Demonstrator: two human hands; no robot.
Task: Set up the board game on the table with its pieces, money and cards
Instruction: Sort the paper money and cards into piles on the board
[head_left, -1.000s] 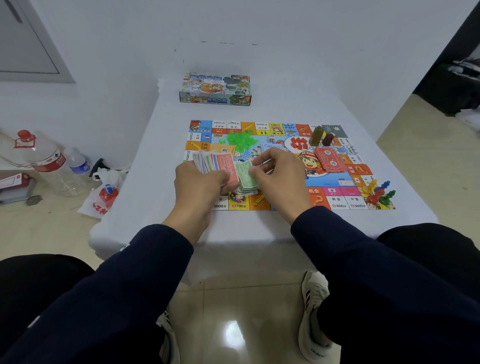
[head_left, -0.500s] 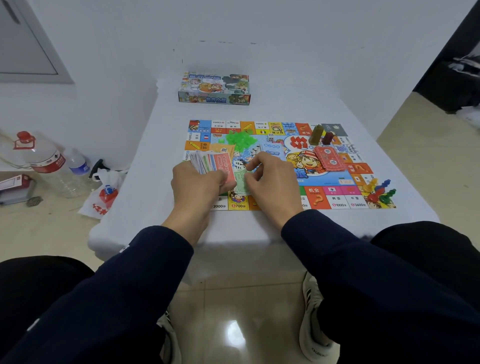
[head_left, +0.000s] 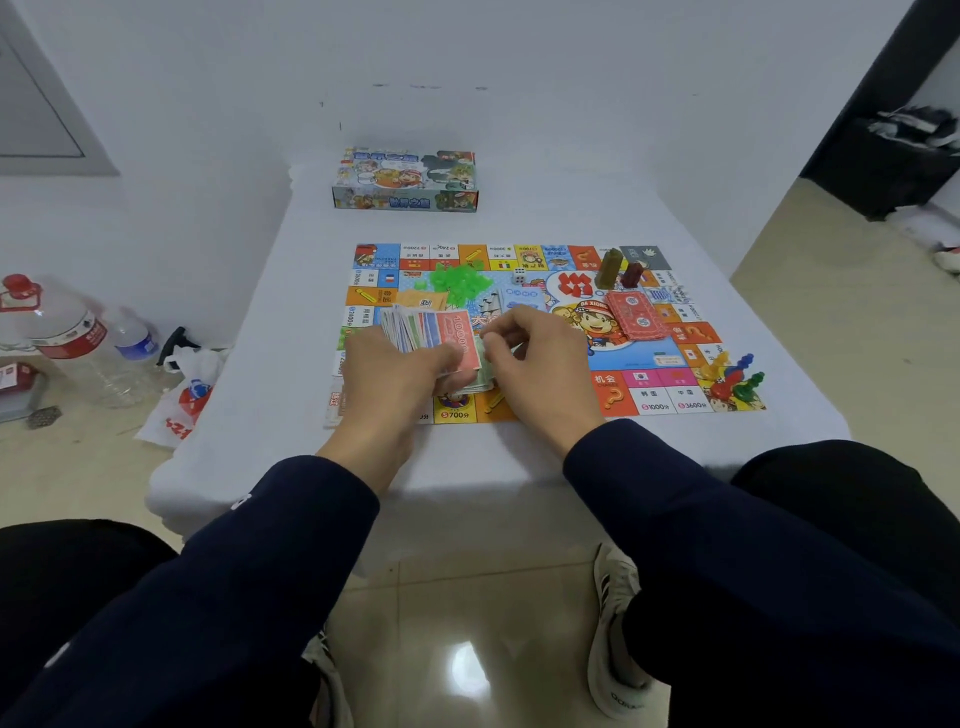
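Observation:
The colourful game board (head_left: 670, 395) lies flat on the white table (head_left: 270, 364). My left hand (head_left: 387, 371) grips a fanned stack of play money (head_left: 431, 332) with a red note on top, held over the board's near left part. My right hand (head_left: 540, 364) pinches green notes (head_left: 480, 371) just right of the fan. On the board sit a pile of green houses (head_left: 460, 278), a die (head_left: 518, 275), two tall blocks (head_left: 618, 270), a red card deck (head_left: 636, 314), an orange card deck (head_left: 423, 300) and coloured pawns (head_left: 735, 376).
The game box (head_left: 405, 179) stands at the table's far end. Large and small water bottles (head_left: 67, 338) and a plastic bag (head_left: 182, 400) are on the floor to the left. My knees and shoes (head_left: 615, 623) are below the table's near edge.
My right hand has slid left toward the fan and its fingers have curled onto the green notes. My left hand has kept hold of the fan.

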